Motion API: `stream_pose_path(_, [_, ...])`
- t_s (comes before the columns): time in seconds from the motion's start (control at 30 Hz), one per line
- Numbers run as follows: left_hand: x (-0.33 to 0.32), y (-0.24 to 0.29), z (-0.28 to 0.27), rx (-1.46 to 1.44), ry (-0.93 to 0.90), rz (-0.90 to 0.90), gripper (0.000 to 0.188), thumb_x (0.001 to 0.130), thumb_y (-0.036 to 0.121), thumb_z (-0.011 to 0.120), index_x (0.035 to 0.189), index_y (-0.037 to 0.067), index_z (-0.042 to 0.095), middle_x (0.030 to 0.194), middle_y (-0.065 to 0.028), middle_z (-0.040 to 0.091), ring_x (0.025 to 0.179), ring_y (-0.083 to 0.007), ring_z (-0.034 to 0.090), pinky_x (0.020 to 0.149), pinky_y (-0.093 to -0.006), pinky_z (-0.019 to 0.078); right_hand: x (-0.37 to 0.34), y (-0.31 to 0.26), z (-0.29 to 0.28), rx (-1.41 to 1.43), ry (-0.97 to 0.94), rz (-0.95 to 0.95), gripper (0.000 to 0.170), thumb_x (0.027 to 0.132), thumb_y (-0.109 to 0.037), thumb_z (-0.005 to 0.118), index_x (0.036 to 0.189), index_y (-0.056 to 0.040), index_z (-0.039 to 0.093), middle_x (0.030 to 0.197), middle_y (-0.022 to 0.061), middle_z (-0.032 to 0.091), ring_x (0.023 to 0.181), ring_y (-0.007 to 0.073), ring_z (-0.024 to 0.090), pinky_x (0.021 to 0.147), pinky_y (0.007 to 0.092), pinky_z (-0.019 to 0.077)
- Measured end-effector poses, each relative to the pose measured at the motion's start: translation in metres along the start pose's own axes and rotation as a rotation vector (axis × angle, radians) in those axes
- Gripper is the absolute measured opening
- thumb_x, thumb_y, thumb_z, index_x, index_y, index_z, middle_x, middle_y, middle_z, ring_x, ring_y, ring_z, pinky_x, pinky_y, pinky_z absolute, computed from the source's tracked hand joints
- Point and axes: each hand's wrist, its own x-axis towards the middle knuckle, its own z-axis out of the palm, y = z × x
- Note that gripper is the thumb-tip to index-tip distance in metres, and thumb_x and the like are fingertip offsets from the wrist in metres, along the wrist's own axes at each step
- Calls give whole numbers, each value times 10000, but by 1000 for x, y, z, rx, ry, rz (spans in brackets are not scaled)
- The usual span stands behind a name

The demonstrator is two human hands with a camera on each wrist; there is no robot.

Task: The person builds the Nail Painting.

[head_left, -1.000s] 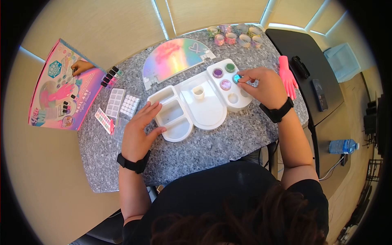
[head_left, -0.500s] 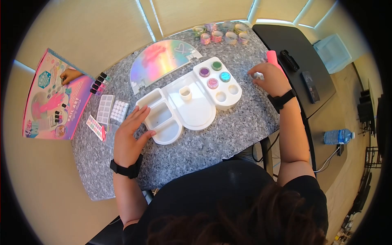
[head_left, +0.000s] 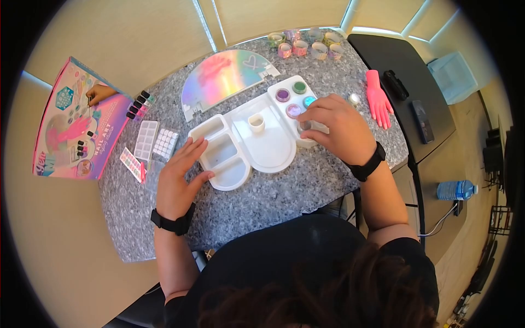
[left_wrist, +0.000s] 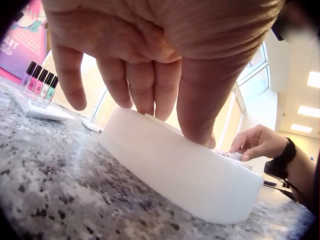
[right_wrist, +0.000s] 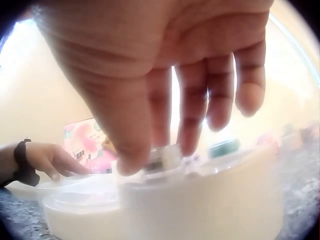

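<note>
My right hand (head_left: 338, 128) pinches a small clear jar (right_wrist: 164, 159) with dark grey contents between thumb and fingertips, low over the round wells in the right wing of the white plastic tray (head_left: 266, 156). In that wing sit a purple glitter pot (head_left: 282, 95), a green pot (head_left: 299, 87), a pink pot (head_left: 293, 111) and a blue pot (head_left: 309, 101), partly covered by the hand. My left hand (head_left: 179, 177) rests with relaxed fingers and thumb on the rim of the tray's left wing, which has three compartments. A short white cup-like piece (head_left: 256, 123) stands in the middle section.
Behind the tray lies a shiny rainbow half-round panel (head_left: 227, 79). To the right are a small white jar (head_left: 354, 99) and a pink model hand (head_left: 378, 101). Tape rolls (head_left: 299, 48) stand at the back. At left are nail polish bottles (head_left: 140, 105), a printed box (head_left: 79, 126) and small trays (head_left: 146, 140).
My right hand went from the blue pot out to the table at the right, then came back over the wells with a clear jar. The left hand stays on the tray.
</note>
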Motion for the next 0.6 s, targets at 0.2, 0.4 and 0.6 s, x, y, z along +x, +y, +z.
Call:
stream_pose_path(0.2, [1,2,-1,-1,0,-12,700,850,101,899,1519,109,691,1583,-130,660,1573,-371,508,1276,-463,429,-1,2,-1,37,-65,23,322,814,-213,916,1111,-114,840,1075,81,762,1066,340,671,959,461,547])
stream_pose_path(0.4, [1,3,0,-3,-1,-16,693,848,88,894,1512,104,697,1581,-135,662,1576,-371,505,1273,-461,434,-3,13,-1,91,3,-31,288,864,-223,894,1124,-106,856,1089,95,756,1105,344,683,975,445,569])
stream_pose_path(0.6, [0,1,0,-15,11,-5,697,843,88,898,1510,103,699,1579,-136,663,1574,-371,508,1276,-462,431,-24,101,-14,-182,136,327,335,890,-117,867,1223,-150,845,1186,120,751,1094,354,719,979,453,572])
